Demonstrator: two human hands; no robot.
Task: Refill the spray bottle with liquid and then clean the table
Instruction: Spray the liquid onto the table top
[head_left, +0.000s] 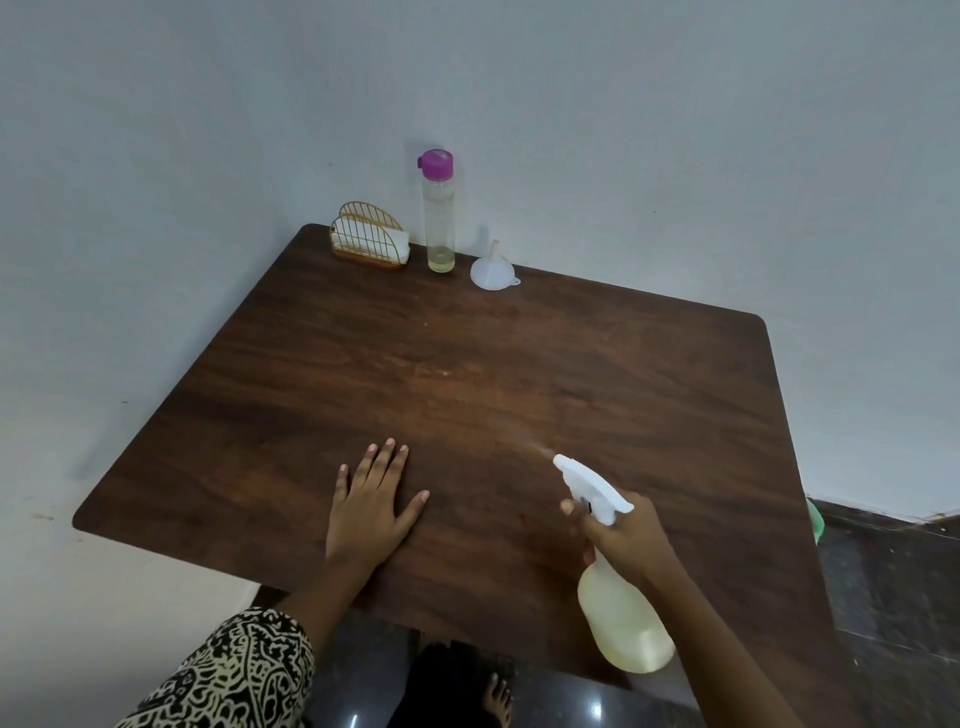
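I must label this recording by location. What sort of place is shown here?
Probably a room corner in a home, perhaps a dining spot: a small wooden table against plain painted walls, with a wire napkin holder and a purple-capped bottle at its far edge.

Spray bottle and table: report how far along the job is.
Done, it seems: the spray bottle holds yellowish liquid, the funnel lies set aside, and the capped refill bottle is nearly empty. In hand: the right hand aims the nozzle, faint mist ahead of it; the left hand rests flat on the table. Left: wiping; napkins wait in the holder.
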